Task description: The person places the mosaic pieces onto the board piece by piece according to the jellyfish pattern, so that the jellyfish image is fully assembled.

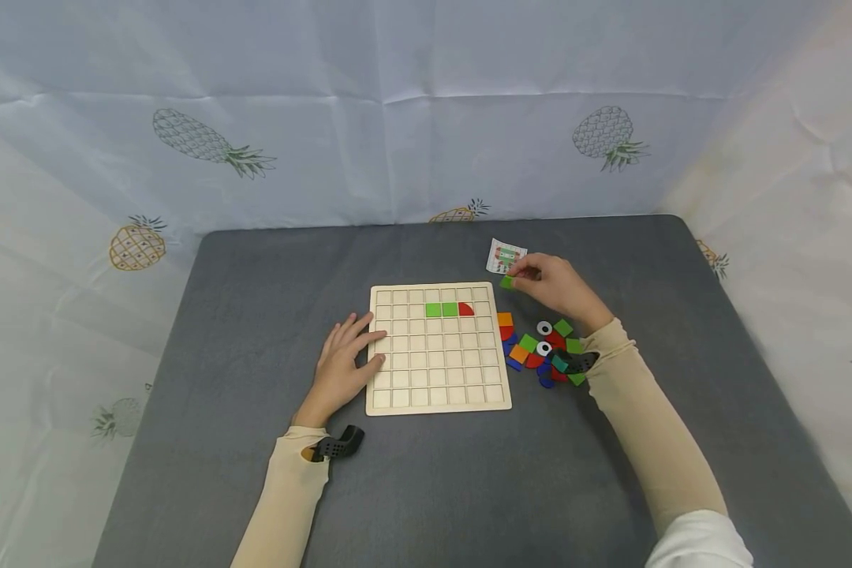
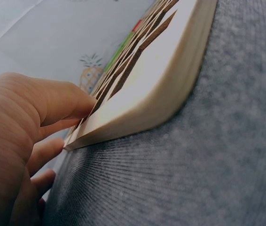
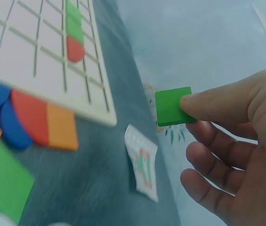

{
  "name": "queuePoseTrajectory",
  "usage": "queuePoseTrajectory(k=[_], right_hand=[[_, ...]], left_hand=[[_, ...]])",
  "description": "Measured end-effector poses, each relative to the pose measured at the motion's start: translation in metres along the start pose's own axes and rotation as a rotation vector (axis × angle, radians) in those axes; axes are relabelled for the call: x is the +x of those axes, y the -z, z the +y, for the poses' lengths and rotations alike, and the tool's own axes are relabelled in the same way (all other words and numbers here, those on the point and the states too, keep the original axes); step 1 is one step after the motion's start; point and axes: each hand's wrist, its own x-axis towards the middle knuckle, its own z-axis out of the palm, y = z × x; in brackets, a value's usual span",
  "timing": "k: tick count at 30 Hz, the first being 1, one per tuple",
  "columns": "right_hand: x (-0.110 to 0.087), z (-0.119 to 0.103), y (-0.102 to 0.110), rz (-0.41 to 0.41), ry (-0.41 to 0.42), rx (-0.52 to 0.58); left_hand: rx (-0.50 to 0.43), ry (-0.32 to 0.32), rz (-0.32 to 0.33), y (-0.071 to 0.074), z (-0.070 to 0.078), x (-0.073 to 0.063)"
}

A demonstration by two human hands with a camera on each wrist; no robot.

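Your bare left hand (image 2: 15,122) touches the pale wooden gridded board (image 2: 159,75), rounded corner nearest the camera, lying on the grey ribbed tabletop (image 2: 194,165). Green sliver (image 2: 119,49), red sliver (image 2: 136,25) farther along; whitish pineapple-print cloth (image 2: 29,42) behind.

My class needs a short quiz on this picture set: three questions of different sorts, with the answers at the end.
1. What is the right hand pinching?
2. True or false: the left hand touches the wooden board.
3. In the head view, what shape is the red piece on the board? A) ring B) quarter circle C) square

Key: 1. A green square. 2. True. 3. B.
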Motion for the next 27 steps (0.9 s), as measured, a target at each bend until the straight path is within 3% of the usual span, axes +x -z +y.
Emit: queuePoseTrajectory(k=[15, 27], right_hand=[[0.025, -0.040, -0.008, -0.001, 0.109, 0.045], [0.041, -0.066, -0.023, -0.071, 0.175, 0.108]], left_hand=[[0.006, 0.005, 0.006, -0.001, -0.003, 0.000], [-0.010, 0.001, 0.002, -0.001, -0.003, 0.000]])
